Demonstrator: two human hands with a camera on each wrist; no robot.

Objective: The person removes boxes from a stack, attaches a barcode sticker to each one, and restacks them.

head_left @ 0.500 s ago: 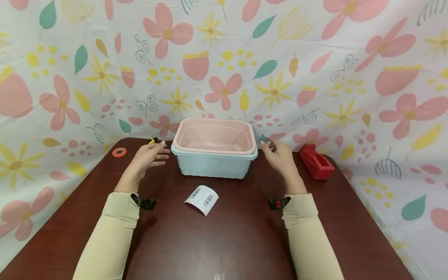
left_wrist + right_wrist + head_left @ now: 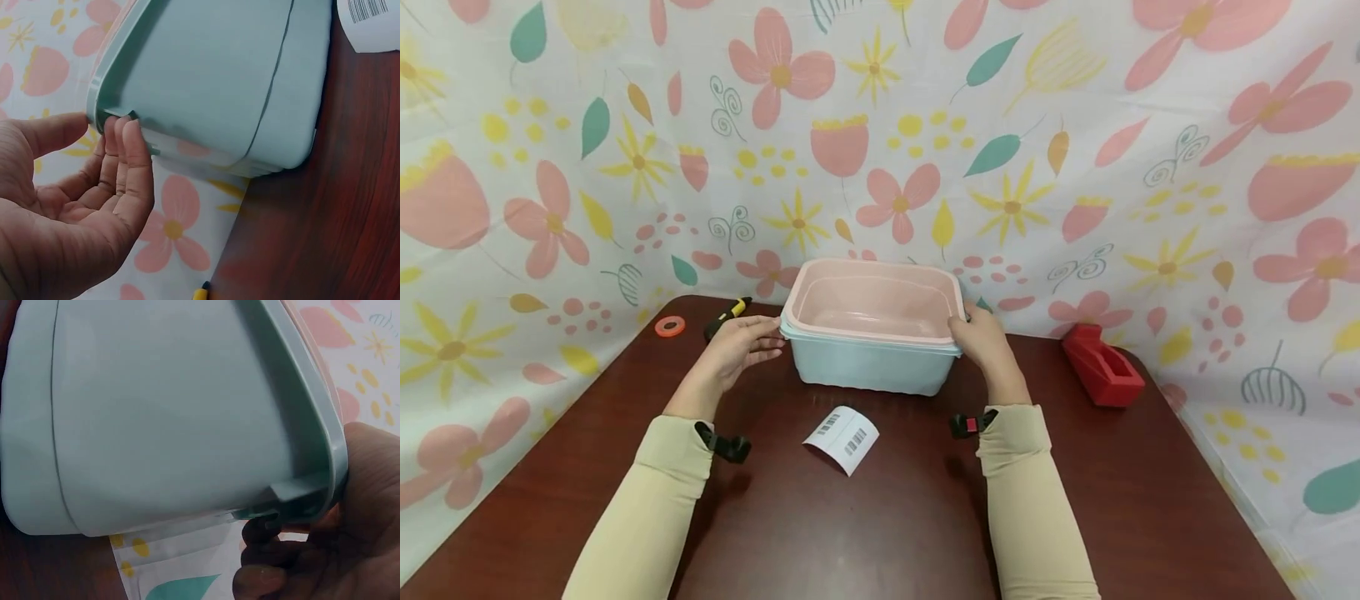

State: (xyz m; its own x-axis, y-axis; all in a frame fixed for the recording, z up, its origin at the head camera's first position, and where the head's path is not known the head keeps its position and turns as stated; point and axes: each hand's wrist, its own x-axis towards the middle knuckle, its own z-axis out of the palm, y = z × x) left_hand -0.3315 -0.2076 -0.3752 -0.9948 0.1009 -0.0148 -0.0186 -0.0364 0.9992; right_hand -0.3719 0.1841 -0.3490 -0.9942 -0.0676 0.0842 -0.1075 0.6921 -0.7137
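Observation:
A pink plastic tub (image 2: pixel 872 304) sits nested in a light blue tub (image 2: pixel 872 367) at the back of the table. At its left end my left hand (image 2: pixel 745 350) pinches the blue rim, thumb against the outside and fingertips tucked beneath, as the left wrist view shows. My right hand (image 2: pixel 985 346) grips the opposite end. In the right wrist view, its thumb side is against the rim and its curled fingers (image 2: pixel 259 581) are under it. In front of the tubs lies a curved white paper sheet (image 2: pixel 842 439) printed with barcodes.
To the left lie an orange ring-shaped roll (image 2: pixel 662 332) and a yellow and black tool (image 2: pixel 730 314), partly behind my left hand. A red tape dispenser (image 2: pixel 1101 367) stands at the right. Flowered cloth (image 2: pixel 880 125) hangs behind the dark wooden table (image 2: pixel 865 533).
Both hands have moved inward from beside the tubs and taken hold of the blue tub's ends. The head view has shifted slightly.

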